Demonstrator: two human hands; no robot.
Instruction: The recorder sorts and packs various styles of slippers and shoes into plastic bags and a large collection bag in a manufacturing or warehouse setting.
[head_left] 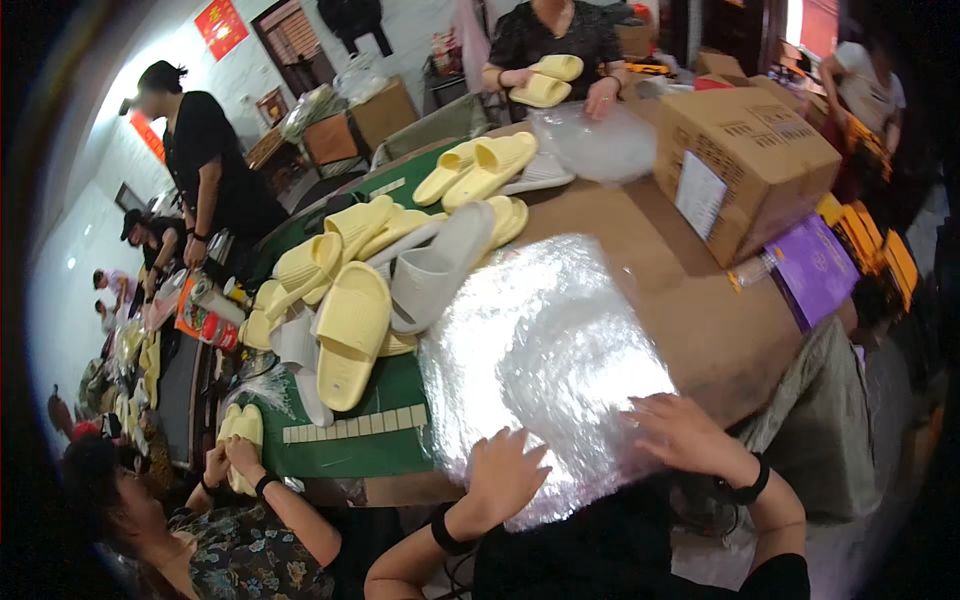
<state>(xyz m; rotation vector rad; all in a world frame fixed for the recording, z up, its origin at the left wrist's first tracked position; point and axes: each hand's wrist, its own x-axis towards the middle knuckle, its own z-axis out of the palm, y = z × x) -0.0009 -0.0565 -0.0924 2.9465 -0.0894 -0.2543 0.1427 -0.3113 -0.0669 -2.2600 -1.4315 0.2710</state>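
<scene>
A stack of clear, shiny plastic bags (545, 350) lies on the table right in front of me. My left hand (508, 472) is at the near left part of the stack, fingers stretched out and holding nothing. Over its near right edge my right hand (678, 432) is spread, also without anything in it. Whether the fingertips press on the plastic, I cannot tell. Left of the bags is a heap of yellow slippers (353, 325) mixed with grey slippers (435, 270). More yellow slippers (490, 165) lie at the heap's far end.
A cardboard box (750, 165) stands at the far right, near a purple package (812, 268). Across the table a person holds yellow slippers (548, 80) beside more clear bags (605, 145). At lower left another person's hands (232, 460) grip a yellow pair. A strip of pale labels (355, 425) lies on green cloth.
</scene>
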